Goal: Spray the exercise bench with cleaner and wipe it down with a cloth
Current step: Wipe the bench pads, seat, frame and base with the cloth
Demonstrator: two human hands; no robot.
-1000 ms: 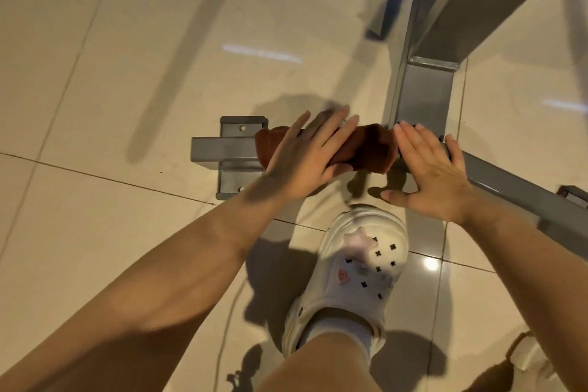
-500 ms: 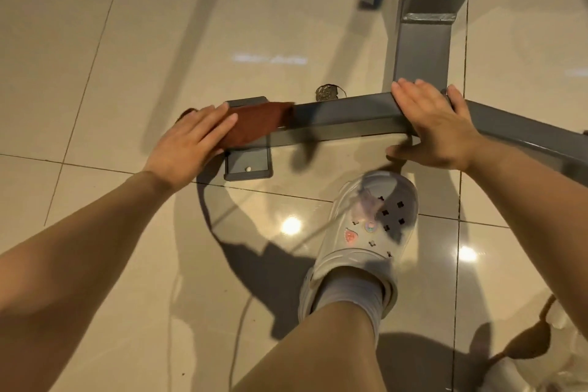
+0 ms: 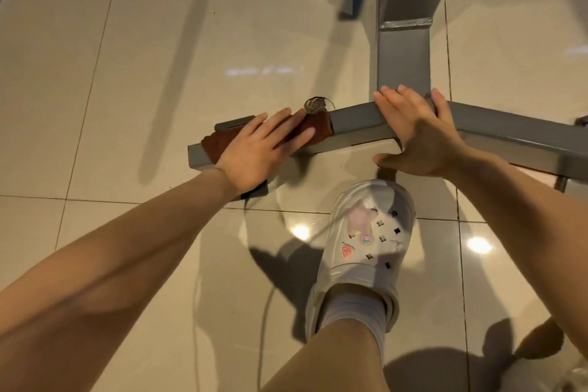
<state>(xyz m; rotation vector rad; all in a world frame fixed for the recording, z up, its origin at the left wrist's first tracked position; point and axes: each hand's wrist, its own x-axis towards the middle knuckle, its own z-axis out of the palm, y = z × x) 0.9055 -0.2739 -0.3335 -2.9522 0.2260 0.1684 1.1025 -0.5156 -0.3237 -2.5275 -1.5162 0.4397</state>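
The bench's grey steel base bar (image 3: 353,124) runs low across the floor, joined at its middle to a grey upright post (image 3: 402,54). A brown cloth (image 3: 318,130) lies over the bar's left end. My left hand (image 3: 257,149) presses flat on the cloth with straight fingers. My right hand (image 3: 413,134) rests on the bar at the joint, fingers over the top and thumb spread below the near edge. No spray bottle is in view.
Glossy beige floor tiles (image 3: 111,105) surround the base. A small clump of dust or hair (image 3: 313,105) lies just behind the bar. My foot in a white clog (image 3: 366,248) stands right in front of the bar. A foot plate (image 3: 254,191) sits under my left wrist.
My left hand slid the cloth left along the bar to its end, then back a little to the right. The right hand stayed at the joint.
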